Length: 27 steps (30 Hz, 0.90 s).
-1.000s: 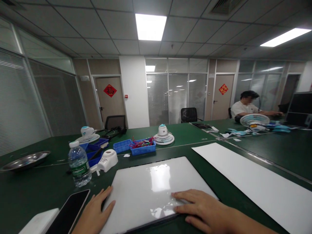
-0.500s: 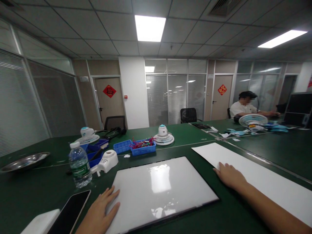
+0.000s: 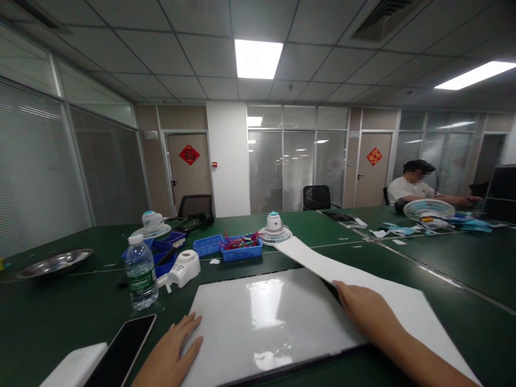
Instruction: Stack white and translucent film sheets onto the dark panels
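Observation:
A glossy white panel (image 3: pixel 229 317) with thin dark edges lies flat on the green table, reflecting the ceiling light. My left hand (image 3: pixel 173 346) rests on its left edge, fingers spread. At the panel's right side, my right hand (image 3: pixel 366 312) is closed on the near edge of a long white sheet (image 3: pixel 391 287). The sheet is raised and slightly bent, its far end close to a white fan part (image 3: pixel 275 230). It partly covers the panel's right edge. My right fingertips are mostly hidden.
On the left are a water bottle (image 3: pixel 141 274), a phone (image 3: pixel 121 349), a white box (image 3: pixel 74 365), a metal tray (image 3: pixel 56 263) and a white plastic housing (image 3: pixel 186 267). Blue bins (image 3: pixel 242 252), one with red wires, stand behind the panel. A co-worker (image 3: pixel 411 188) sits far right.
My right hand has taken hold of the white sheet and moved left toward the panel, lifting the sheet and swinging its far end left. My left hand stays on the panel.

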{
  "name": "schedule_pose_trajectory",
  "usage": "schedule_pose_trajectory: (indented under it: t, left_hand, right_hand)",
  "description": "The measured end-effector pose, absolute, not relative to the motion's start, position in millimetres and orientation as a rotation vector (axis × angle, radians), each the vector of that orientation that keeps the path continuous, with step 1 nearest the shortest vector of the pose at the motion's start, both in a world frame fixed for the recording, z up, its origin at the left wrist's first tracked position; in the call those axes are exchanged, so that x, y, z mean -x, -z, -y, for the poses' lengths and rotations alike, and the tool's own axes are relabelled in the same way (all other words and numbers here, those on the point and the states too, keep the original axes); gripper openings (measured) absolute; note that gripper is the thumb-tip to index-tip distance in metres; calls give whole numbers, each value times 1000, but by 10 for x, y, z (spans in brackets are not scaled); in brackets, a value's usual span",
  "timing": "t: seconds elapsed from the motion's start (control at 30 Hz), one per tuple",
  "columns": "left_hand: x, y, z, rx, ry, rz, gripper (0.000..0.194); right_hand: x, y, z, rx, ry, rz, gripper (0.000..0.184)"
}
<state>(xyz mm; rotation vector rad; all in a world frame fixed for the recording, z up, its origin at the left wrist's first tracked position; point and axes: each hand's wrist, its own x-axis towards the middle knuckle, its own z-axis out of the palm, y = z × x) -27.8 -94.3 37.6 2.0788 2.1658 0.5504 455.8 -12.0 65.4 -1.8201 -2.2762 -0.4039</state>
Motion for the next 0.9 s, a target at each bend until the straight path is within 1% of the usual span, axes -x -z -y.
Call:
schedule_pose_trajectory:
  t: [0.07,0.1,0.17,0.23,0.37,0.6,0.8,0.9]
  left_hand:
    - [285,-365,938,-2017,-604,-2188,66]
    - [293,-354,933,-1988,-644,-2190,68]
    - [312,-327,920,-1966,-743,-2161,68]
    - [330,-299,906,-1971,-835,-2115,65]
    - [354,-269,891,-1992,-906,-2055,60]
    - [342,-311,908,-2021,-852,-2074,55]
    - [317,-351,933,-2033,-777,-2092,59]
    - [303,-364,947,-2059,-729,-2090,60]
  right_hand:
    - [-4299,-602,314,1548,420,2444,41]
    - [-4176,-576,410,1403,428,2518,40]
    - [-3965,-536,574,1158,416,2637,29]
    - [-3821,-519,677,1023,362,2707,24]
    - [-3743,-516,712,913,246,2723,20]
    - [-3800,-530,695,945,110,2697,24]
    - [-3779,-798,798,757,75,2830,38]
    - [-3765,-895,847,717,58,2853,40]
